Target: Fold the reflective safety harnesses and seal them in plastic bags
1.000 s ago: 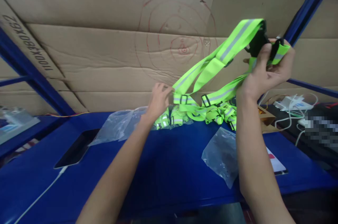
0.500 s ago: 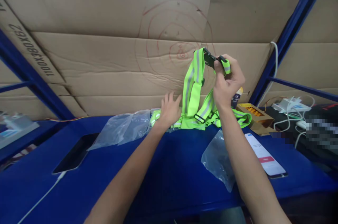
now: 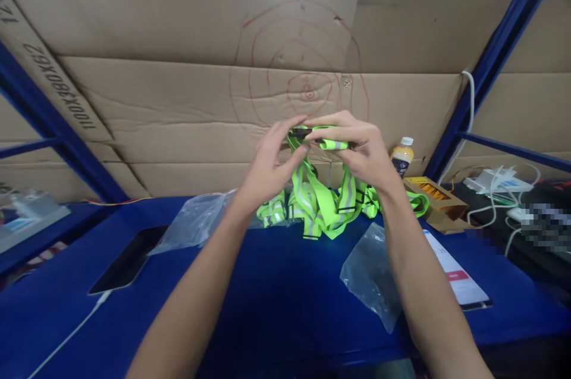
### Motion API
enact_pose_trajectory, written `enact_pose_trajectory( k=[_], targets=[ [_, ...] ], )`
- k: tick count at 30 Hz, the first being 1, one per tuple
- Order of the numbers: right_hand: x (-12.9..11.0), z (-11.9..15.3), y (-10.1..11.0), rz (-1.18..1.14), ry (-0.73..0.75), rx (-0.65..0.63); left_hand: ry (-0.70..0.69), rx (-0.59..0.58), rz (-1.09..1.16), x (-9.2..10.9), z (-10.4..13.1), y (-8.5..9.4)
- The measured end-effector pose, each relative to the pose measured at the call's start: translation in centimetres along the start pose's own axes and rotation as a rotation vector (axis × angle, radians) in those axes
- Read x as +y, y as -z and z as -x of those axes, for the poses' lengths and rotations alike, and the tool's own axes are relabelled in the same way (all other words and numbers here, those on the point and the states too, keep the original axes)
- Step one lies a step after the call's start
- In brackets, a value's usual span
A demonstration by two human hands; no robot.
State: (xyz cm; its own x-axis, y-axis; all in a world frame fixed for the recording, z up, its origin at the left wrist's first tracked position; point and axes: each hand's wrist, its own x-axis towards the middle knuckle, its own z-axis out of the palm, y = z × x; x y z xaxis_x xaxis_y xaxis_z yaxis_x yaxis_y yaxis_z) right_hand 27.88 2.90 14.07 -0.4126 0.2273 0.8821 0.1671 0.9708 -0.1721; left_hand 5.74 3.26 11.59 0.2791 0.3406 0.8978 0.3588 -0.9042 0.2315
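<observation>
A neon yellow-green reflective strap harness (image 3: 328, 206) with grey stripes hangs from both hands, its lower straps heaped on the blue tabletop. My left hand (image 3: 276, 156) pinches the strap at a black buckle (image 3: 300, 132). Gripping the same stretch from the other side, my right hand (image 3: 357, 144) has a short folded strap end under its fingers. The fingers partly cover the buckle, so whether it is fastened cannot be told. Behind my left wrist, more striped neon straps (image 3: 273, 211) lie beside a clear plastic bag (image 3: 191, 221).
A second clear bag (image 3: 372, 275) lies near my right forearm, with a lit phone (image 3: 459, 278) beyond it. A dark phone on a cable (image 3: 129, 260) rests at left. An open carton (image 3: 439, 203) and a juice bottle (image 3: 402, 156) stand right. Cardboard (image 3: 178, 111) backs the table.
My left hand has risen from the heap of straps to the buckle. My right hand has moved left and slightly down with the harness, so both hands now meet on it.
</observation>
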Motion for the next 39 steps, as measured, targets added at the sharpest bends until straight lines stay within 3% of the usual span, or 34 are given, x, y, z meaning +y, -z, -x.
enact_pose_trajectory(
  k=[6, 11, 14, 18, 26, 36, 39],
  targets=[
    [-0.8, 0.1, 0.7, -0.003, -0.111, -0.155, -0.142, 0.113, -0.242, -1.3, 1.1, -0.3],
    [-0.7, 0.2, 0.8, -0.093, -0.367, -0.160, -0.235, 0.155, -0.423, -2.0, 1.9, -0.5],
    [-0.2, 0.3, 0.4, -0.149, -0.469, -0.148, -0.244, 0.103, -0.456, -2.4, 2.1, -0.9],
    [0.8, 0.5, 0.1, -0.150, -0.462, -0.078, -0.219, 0.005, -0.421, -2.0, 2.0, -1.4],
    [1.4, 0.8, -0.1, -0.124, -0.446, -0.115, -0.166, -0.036, -0.367, -1.7, 1.8, -1.5],
    [0.9, 0.7, -0.2, -0.142, -0.437, -0.138, -0.139, 0.020, -0.459, -1.9, 2.6, -2.4],
    [1.8, 1.0, 0.2, -0.142, -0.444, -0.066, -0.125, 0.016, -0.434, -2.5, 2.6, -1.7]
  ],
)
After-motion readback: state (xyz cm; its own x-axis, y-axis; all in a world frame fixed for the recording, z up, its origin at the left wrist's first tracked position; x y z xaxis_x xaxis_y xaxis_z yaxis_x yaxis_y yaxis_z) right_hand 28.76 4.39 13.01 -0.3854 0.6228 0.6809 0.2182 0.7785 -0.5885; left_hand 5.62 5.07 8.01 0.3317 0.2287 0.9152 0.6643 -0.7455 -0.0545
